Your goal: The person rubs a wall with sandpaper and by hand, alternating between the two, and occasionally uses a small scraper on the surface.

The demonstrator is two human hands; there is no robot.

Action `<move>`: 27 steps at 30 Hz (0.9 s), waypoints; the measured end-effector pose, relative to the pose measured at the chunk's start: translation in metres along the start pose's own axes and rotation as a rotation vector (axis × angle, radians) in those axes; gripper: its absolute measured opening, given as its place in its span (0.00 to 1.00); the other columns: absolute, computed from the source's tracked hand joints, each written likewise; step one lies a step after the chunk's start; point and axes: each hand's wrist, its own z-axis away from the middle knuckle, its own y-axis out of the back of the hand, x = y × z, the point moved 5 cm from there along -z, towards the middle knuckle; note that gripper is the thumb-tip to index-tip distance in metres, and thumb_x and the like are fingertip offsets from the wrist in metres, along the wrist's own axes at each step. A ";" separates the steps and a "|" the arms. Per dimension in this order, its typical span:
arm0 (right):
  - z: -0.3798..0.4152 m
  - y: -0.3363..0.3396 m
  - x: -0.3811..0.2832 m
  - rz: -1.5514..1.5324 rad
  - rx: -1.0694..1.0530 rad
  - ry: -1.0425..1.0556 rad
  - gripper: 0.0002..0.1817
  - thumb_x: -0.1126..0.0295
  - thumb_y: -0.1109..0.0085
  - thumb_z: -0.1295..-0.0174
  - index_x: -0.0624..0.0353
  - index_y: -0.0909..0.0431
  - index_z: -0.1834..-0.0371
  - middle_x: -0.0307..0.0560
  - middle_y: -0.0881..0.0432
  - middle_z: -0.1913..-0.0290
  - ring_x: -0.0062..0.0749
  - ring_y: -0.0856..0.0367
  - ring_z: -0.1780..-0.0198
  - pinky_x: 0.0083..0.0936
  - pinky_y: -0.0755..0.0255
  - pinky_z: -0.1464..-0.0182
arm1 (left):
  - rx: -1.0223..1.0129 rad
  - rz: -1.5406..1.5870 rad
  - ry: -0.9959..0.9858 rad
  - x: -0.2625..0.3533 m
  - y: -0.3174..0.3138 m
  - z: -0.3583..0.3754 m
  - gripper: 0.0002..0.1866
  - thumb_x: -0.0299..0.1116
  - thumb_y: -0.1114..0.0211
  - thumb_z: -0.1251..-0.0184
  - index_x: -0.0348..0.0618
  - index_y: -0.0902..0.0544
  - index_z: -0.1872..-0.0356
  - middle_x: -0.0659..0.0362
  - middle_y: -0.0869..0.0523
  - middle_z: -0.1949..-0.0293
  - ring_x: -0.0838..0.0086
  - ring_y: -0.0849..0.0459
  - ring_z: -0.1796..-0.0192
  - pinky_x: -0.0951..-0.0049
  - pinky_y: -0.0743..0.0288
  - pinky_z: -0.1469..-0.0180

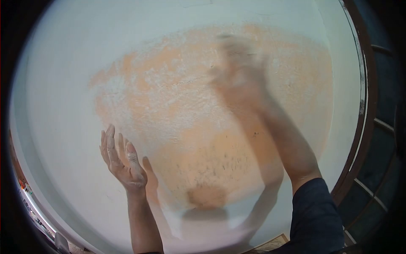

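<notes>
In front of me is a white wall [63, 97] with a broad peach-orange patch [203, 135] showing through, streaked with white. Lower in the patch are several dark specks [220, 165]. My left hand [124, 163] is raised at the patch's lower left, fingers apart and dusted white, with nothing in it. My right hand [243, 80] is up against the upper part of the patch, badly smeared by motion. A greyish blur [232, 44] lies at its fingertips; whether that is a held thing or the fingers themselves cannot be made out.
At the right is a brown frame [367, 106] beside dark panes [382, 139] with pale bars. Shadows of my head [206, 211] and arms fall on the wall. Cluttered small things [40, 216] show at the lower left edge. A tan-edged item [272, 244] is at the bottom.
</notes>
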 end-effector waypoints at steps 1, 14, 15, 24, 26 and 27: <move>0.005 0.000 0.064 -0.110 0.058 -0.154 0.51 0.36 0.40 0.27 0.51 0.46 0.10 0.55 0.45 0.10 0.54 0.53 0.09 0.81 0.76 0.18 | -0.045 -0.130 -0.025 0.000 -0.003 0.005 0.28 0.35 0.47 0.12 0.33 0.36 0.18 0.44 0.34 0.18 0.49 0.36 0.15 0.45 0.29 0.20; 0.179 0.030 0.178 0.078 -0.105 -0.087 0.57 0.30 0.35 0.35 0.53 0.43 0.10 0.54 0.46 0.09 0.53 0.56 0.08 0.80 0.80 0.18 | -0.116 -0.218 -0.218 0.114 -0.137 0.076 0.29 0.46 0.40 0.21 0.38 0.22 0.26 0.47 0.17 0.28 0.43 0.34 0.16 0.38 0.60 0.14; 0.173 0.051 0.225 0.071 -0.022 -0.217 0.50 0.41 0.35 0.29 0.53 0.44 0.10 0.53 0.45 0.10 0.51 0.54 0.08 0.80 0.78 0.18 | -0.106 -0.218 -0.215 0.120 -0.142 0.077 0.29 0.46 0.40 0.21 0.38 0.22 0.26 0.47 0.17 0.28 0.43 0.34 0.16 0.38 0.60 0.14; 0.203 0.079 0.294 -0.003 -0.071 -0.008 0.51 0.38 0.46 0.23 0.63 0.50 0.10 0.64 0.49 0.10 0.62 0.59 0.09 0.63 0.68 0.13 | -0.195 -0.299 -0.114 0.206 -0.213 0.101 0.33 0.44 0.41 0.19 0.38 0.29 0.20 0.46 0.26 0.20 0.47 0.44 0.11 0.37 0.65 0.13; 0.207 0.093 0.329 -0.012 -0.284 -0.085 0.57 0.31 0.44 0.26 0.63 0.52 0.09 0.67 0.53 0.09 0.67 0.61 0.09 0.61 0.68 0.12 | -0.187 -0.292 -0.105 0.224 -0.231 0.091 0.34 0.44 0.40 0.20 0.39 0.29 0.19 0.47 0.27 0.19 0.47 0.44 0.11 0.37 0.66 0.13; 0.193 0.103 0.352 -0.019 -0.269 -0.090 0.57 0.31 0.44 0.26 0.63 0.52 0.09 0.67 0.53 0.09 0.67 0.61 0.09 0.61 0.68 0.12 | -0.195 -0.275 -0.084 0.231 -0.239 0.087 0.35 0.45 0.39 0.20 0.39 0.30 0.19 0.47 0.28 0.18 0.47 0.44 0.11 0.37 0.67 0.13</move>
